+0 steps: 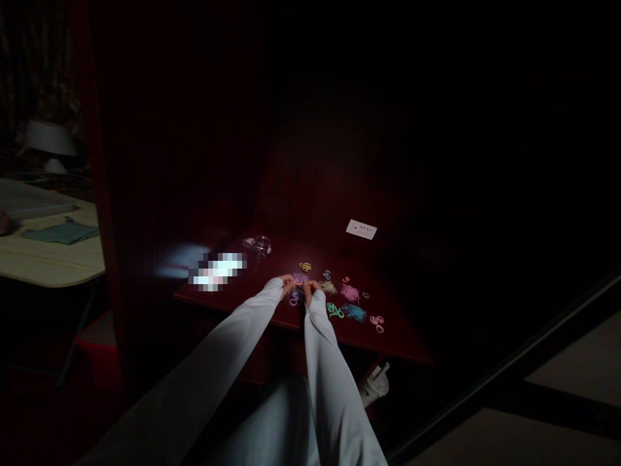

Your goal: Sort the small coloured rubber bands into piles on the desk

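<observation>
My left hand (287, 283) and my right hand (310, 290) meet over the dark red table (262, 309), fingers pinched. Between their fingertips stretches a small orange band (298, 283), which looks like a hair tie. Just beyond it is a heap of purple bands (301, 277), partly covered by my fingers. Purple rings (294, 299) lie under my hands, and yellow rings (305, 266) sit farther back. To the right are a beige heap (328, 287), blue rings (326, 274), green rings (334, 310), a pink heap (350, 293), a blue heap (354, 313) and pink rings (378, 322).
Clear plastic containers (262, 245) stand at the table's back left. A bright, pixelated object (217, 272) glows at the left edge. A white socket panel (361, 229) is on the back wall. Beyond a partition, a lamp (51, 139) stands behind a pale table (53, 265).
</observation>
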